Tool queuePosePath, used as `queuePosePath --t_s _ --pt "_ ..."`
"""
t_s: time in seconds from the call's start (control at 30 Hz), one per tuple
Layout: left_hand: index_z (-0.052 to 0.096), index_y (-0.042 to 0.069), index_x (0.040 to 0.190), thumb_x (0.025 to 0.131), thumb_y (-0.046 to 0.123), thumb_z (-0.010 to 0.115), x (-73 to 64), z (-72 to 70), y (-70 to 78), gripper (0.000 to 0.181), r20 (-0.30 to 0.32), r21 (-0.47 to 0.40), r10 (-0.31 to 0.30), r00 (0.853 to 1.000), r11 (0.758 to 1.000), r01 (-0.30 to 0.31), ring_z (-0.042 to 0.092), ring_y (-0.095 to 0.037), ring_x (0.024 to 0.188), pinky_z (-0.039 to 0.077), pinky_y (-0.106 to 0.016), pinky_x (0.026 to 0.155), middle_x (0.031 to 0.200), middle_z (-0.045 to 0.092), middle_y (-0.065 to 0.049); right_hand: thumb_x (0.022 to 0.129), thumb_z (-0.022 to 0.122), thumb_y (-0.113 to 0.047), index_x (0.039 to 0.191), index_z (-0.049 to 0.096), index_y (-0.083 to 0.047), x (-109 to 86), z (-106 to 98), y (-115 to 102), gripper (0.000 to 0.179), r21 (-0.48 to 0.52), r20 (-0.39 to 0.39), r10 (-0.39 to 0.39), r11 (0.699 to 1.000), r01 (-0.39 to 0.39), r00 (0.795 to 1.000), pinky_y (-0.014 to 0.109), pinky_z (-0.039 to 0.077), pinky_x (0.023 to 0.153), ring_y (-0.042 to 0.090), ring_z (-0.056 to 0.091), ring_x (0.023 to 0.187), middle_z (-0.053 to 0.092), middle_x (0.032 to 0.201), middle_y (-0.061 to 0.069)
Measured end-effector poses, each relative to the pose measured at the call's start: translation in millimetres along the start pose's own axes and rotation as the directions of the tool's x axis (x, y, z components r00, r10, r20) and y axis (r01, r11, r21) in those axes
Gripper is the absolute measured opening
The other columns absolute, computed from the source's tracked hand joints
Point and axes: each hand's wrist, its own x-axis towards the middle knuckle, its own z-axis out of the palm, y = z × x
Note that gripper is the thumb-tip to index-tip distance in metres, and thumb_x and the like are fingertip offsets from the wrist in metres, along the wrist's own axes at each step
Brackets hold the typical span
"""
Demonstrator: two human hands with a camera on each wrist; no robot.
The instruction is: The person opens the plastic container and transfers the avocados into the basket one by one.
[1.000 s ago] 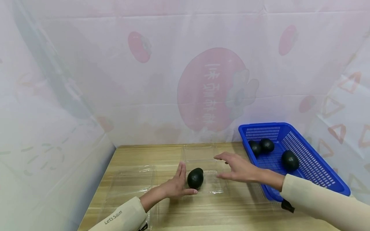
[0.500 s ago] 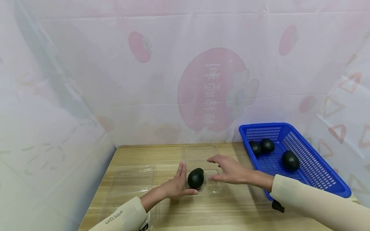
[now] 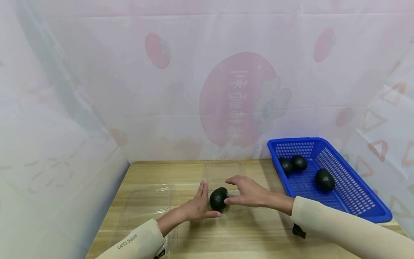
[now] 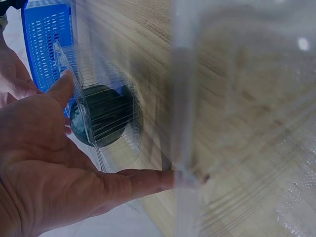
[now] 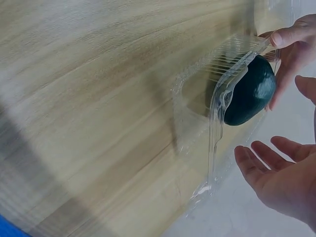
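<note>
One dark green avocado [image 3: 218,199] sits in a clear plastic clamshell box [image 5: 215,111] on the wooden table, its lid [image 3: 223,171] laid open toward the back. My left hand [image 3: 197,208] rests along the box's left side with fingers straight and thumb stretched along the front. In the left wrist view its fingertips are right at the box's rim [image 4: 85,111]. At the right side of the box is my right hand [image 3: 249,193], its fingers loosely bent and spread. Its thumb overlaps the avocado in the head view, while the right wrist view shows the hand apart from it.
On the right stands a blue perforated basket [image 3: 344,176] holding 3 more avocados [image 3: 325,180]. Another clear plastic box [image 3: 147,199] lies at the left of the table, beside my left forearm. A printed cloth [image 3: 181,108] closes off the back and sides.
My right hand has moved left, away from the basket and up to the box with the avocado. The left hand and the avocado have stayed in place.
</note>
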Motion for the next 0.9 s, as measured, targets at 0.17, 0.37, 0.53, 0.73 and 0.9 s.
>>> queuePosePath --t_s 0.17,0.37,0.53,0.73,0.9 --pt "-0.004 -0.017 0.161 0.098 0.043 0.077 -0.6 -0.5 0.5 0.119 0.002 -0.001 -0.012 1.0 1.0 0.012 0.043 -0.056 0.144 0.051 -0.056 0.107 0.168 -0.011 -0.04 0.092 0.082 -0.044 0.139 0.064 0.004 5.9 6 -1 0.07 0.006 -0.012 0.028 1.0 -0.027 1.0 0.053 0.057 0.098 0.036 0.068 0.119 0.069 0.133 0.02" --pt "-0.005 -0.016 0.162 0.099 0.042 0.076 -1.6 -1.3 3.2 0.118 0.001 0.011 -0.018 1.0 1.0 0.018 0.045 -0.054 0.143 0.053 -0.054 0.105 0.169 -0.011 -0.039 0.09 0.083 -0.044 0.137 0.064 0.006 11.8 16 -3 0.071 0.004 -0.012 0.053 0.999 -0.053 0.999 0.053 0.055 0.101 0.036 0.067 0.122 0.069 0.133 0.02" --pt "-0.006 -0.015 0.162 0.099 0.044 0.075 -0.8 -1.0 1.5 0.118 0.004 0.008 -0.017 1.0 1.0 0.017 0.044 -0.054 0.143 0.053 -0.054 0.104 0.169 -0.012 -0.039 0.088 0.085 -0.044 0.135 0.065 0.007 16.3 25 -5 0.072 0.015 -0.021 0.073 0.997 -0.073 0.997 0.055 0.054 0.103 0.038 0.065 0.124 0.069 0.133 0.022" --pt "-0.007 -0.016 0.161 0.1 0.055 0.07 3.4 3.7 -7.6 0.121 -0.004 0.025 0.022 1.0 0.999 -0.022 0.047 -0.058 0.139 0.054 -0.055 0.101 0.168 -0.012 -0.041 0.085 0.087 -0.047 0.134 0.066 0.006 21.0 38 -6 0.075 -0.014 -0.05 0.118 0.993 -0.119 0.992 0.053 0.057 0.098 0.039 0.068 0.119 0.068 0.132 0.022" --pt "-0.003 -0.017 0.161 0.099 0.046 0.075 0.2 0.6 0.3 0.118 -0.009 0.015 0.001 1.0 1.0 -0.001 0.048 -0.056 0.139 0.054 -0.054 0.101 0.168 -0.01 -0.04 0.083 0.088 -0.05 0.131 0.069 0.004 24.5 45 -6 0.075 -0.053 -0.079 0.138 0.988 -0.142 0.987 0.052 0.059 0.093 0.038 0.069 0.115 0.07 0.129 0.021"
